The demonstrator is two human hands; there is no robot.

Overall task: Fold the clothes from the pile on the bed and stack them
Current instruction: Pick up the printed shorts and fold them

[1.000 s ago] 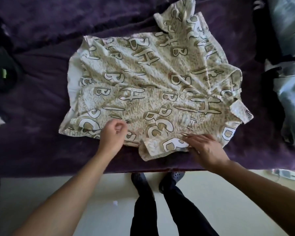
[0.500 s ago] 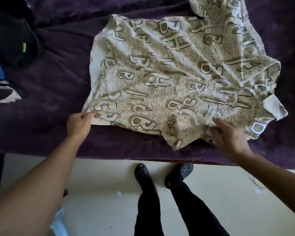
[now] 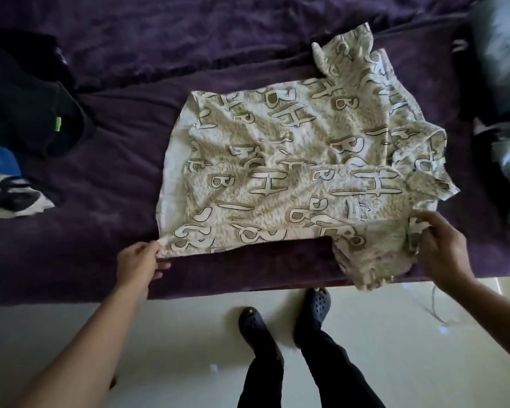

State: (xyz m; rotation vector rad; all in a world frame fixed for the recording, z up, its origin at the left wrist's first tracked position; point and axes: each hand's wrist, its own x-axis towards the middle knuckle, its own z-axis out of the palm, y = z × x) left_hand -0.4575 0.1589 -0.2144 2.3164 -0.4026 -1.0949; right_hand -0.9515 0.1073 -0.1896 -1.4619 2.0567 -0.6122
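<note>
A beige shirt (image 3: 292, 160) printed with large letters lies spread, wrinkled, on the purple bed cover (image 3: 124, 160). Its hem points left and its collar right, and one sleeve sticks up toward the far side. My left hand (image 3: 139, 262) pinches the shirt's near-left hem corner. My right hand (image 3: 442, 248) grips the near shoulder, where the near sleeve hangs over the bed's front edge.
A black garment (image 3: 27, 95) and a blue-and-white printed garment (image 3: 6, 187) lie at the left of the bed. Light blue and dark clothes (image 3: 501, 92) are piled at the right. My feet in dark clogs (image 3: 286, 313) stand on the pale floor below the bed edge.
My left hand slid left along the hem to the near-left corner and took hold of it. My right hand moved right to the shoulder, and the near sleeve unfolded over the bed edge.
</note>
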